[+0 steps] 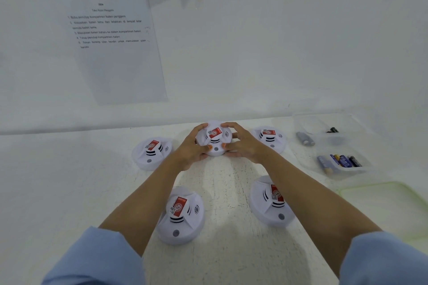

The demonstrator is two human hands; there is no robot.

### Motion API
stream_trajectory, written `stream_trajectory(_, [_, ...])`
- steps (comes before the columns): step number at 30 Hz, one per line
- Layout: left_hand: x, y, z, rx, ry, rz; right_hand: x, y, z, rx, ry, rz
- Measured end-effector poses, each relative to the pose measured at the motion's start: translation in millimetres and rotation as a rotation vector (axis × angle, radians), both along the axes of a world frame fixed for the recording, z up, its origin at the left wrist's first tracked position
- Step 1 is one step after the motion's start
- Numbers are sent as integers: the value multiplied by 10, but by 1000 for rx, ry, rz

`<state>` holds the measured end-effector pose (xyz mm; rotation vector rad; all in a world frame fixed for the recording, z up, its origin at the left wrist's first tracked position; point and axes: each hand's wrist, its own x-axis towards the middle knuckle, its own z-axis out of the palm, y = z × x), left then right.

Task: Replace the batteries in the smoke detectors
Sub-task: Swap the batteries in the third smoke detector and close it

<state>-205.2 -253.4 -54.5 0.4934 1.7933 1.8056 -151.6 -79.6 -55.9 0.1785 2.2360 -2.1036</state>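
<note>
Two blue sleeves, the left one [92, 259] and the right one [382, 259], frame the near edge of the white table [231, 261]. Under the left forearm sits a smoke detector [180, 215] with a red label, and a second detector [261, 199] lies partly beneath the right forearm. Farther out, the left hand [192, 146] and right hand [243, 143] grip a third detector [215, 139] from either side, fingers curled over its rim. Whether it is raised off the table cannot be told. Just left of the left hand rests a fourth detector [151, 152]. A fifth detector [269, 137] sits just behind the right hand. Well right of the right hand, a clear tub [347, 172] holds several batteries [345, 161], and another tub [319, 122] stands behind it. On the wall beyond hangs a printed sheet [111, 39].
</note>
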Motion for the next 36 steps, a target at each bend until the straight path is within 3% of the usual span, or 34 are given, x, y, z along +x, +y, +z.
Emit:
stream_trajectory(19, [-87,92,-73,-104,134,34,-10,-1,-26,107,37,-40])
stream_trajectory(26, [-150,105,-125,-309,332,25,-27,20,-36,188,27,-48])
stream_trajectory(36, [-228,98,-171,-330,256,24,-39,-28,-12,297,19,-57])
